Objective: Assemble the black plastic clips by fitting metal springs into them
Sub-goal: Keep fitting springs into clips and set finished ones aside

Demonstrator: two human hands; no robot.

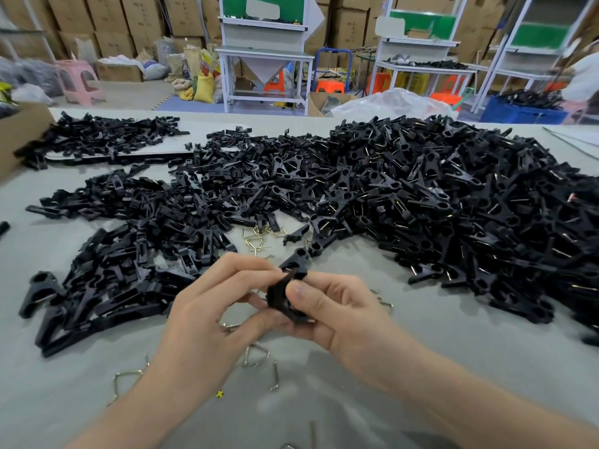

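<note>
Both hands meet over the near middle of the grey worktop (pixel 421 351), holding one black plastic clip (pixel 285 294) between them, lifted off the surface. The left hand (pixel 214 306) has its fingers (pixel 246 270) curled round the clip's left side. The right hand (pixel 337 309) pinches it from the other side, with the thumb pressed flat on its face. The clip is matte black, chunky and angular. Whether a spring sits in it cannot be told.

A ringed black end (pixel 299 254) shows just above the fingers, and it is unclear if it belongs to the held clip. A large heap of clips (pixel 453 205) fills the right, and a lower pile (pixel 129 254) lies to the left. Brass-coloured springs (pixel 259 236) lie between them, and bent wire springs (pixel 256 354) lie near the wrists.
</note>
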